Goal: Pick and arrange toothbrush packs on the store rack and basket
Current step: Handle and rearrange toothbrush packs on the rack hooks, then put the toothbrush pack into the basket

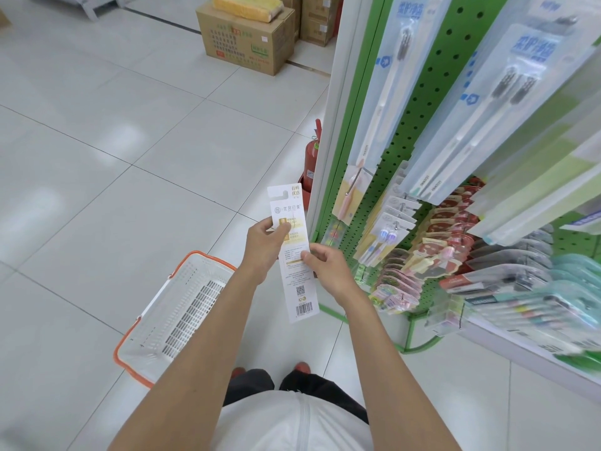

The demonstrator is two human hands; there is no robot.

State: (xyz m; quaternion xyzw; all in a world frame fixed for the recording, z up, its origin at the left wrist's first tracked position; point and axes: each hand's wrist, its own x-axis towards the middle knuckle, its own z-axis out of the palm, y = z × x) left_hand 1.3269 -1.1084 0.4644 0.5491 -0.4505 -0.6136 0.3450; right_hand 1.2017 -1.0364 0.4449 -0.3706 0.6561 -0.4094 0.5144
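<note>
I hold a long white toothbrush pack [294, 281] upright in front of me, its printed back with a barcode facing me. My left hand [263, 245] pinches its upper left edge. My right hand [325, 266] pinches its right edge near the middle. A white basket with an orange rim [175, 310] stands on the floor below my left arm; the part I can see holds nothing. The green pegboard rack [426, 102] on the right carries several hanging toothbrush packs [383, 83].
A red fire extinguisher [311, 157] stands at the rack's left end. Cardboard boxes [247, 37] sit on the tiled floor at the back. More packs and small carded items [432, 252] hang low on the rack. My feet show at the bottom.
</note>
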